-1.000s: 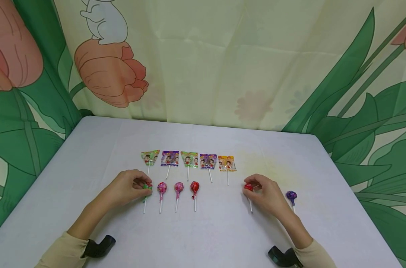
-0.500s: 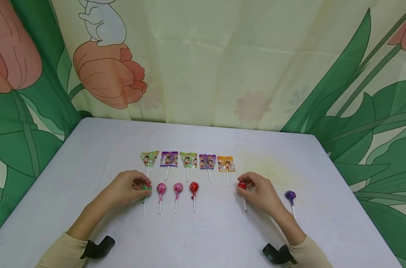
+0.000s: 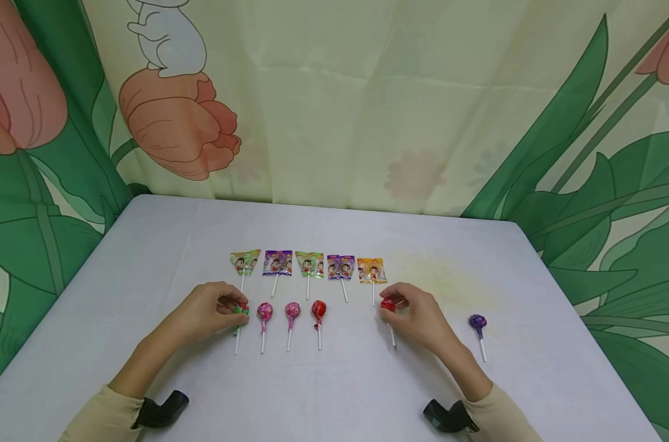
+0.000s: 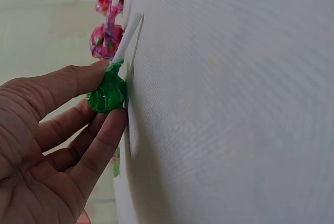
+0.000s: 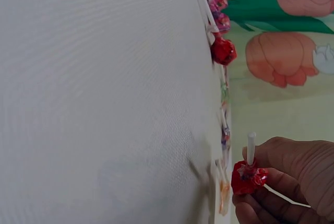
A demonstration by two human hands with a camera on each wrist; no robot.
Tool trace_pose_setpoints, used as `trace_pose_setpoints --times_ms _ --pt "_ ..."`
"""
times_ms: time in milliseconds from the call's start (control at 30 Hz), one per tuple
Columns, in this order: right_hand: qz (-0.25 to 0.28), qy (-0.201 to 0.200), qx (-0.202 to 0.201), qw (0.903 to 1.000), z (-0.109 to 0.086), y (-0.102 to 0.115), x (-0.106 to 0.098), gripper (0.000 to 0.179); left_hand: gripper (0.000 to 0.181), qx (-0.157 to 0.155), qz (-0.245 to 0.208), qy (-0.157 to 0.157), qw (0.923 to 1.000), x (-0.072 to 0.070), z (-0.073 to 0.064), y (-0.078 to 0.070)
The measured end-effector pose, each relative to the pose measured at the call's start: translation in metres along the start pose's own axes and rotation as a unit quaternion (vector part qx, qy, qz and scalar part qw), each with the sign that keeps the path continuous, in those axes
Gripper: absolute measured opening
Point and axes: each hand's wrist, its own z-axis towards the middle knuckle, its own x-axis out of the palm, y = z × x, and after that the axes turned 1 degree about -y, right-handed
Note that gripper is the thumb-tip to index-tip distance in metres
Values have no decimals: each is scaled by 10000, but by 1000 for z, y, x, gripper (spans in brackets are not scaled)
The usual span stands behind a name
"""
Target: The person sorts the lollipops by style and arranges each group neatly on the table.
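Observation:
At the left end of the near row, my left hand [image 3: 210, 309] pinches the head of a green lollipop [image 4: 108, 94], its stick pointing toward me. Two pink lollipops [image 3: 265, 312] and a red lollipop [image 3: 319, 309] lie to the right of it in the same row. My right hand [image 3: 418, 313] holds a second red lollipop [image 5: 249, 177] by its wrapped head between thumb and fingers. In the right wrist view that lollipop is apart from the tabletop. It hangs to the right of the row, just below the orange packet.
Behind the near row lie several flat-packed lollipops: green [image 3: 310, 264], purple [image 3: 278, 263] and orange [image 3: 372, 270]. A purple round lollipop [image 3: 477, 321] lies alone at the right. All are on a white-covered table [image 3: 334, 393] before a printed curtain [image 3: 334, 92].
My right hand has moved left with the red lollipop, toward the near row and away from the purple one. My left hand stays in place on the green lollipop.

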Motion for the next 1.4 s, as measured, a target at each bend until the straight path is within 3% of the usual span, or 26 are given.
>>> trace_pose_setpoints --times_ms 300,867,1400 --pt "84 -24 -264 9996 2 6 5 24 24 -12 17 -3 10000 0 0 0" --pt "177 159 -200 9995 8 20 16 24 25 -103 29 17 9999 1 -1 -1" --pt "237 316 -165 9991 15 34 28 20 26 23 21 21 10000 -1 0 -2"
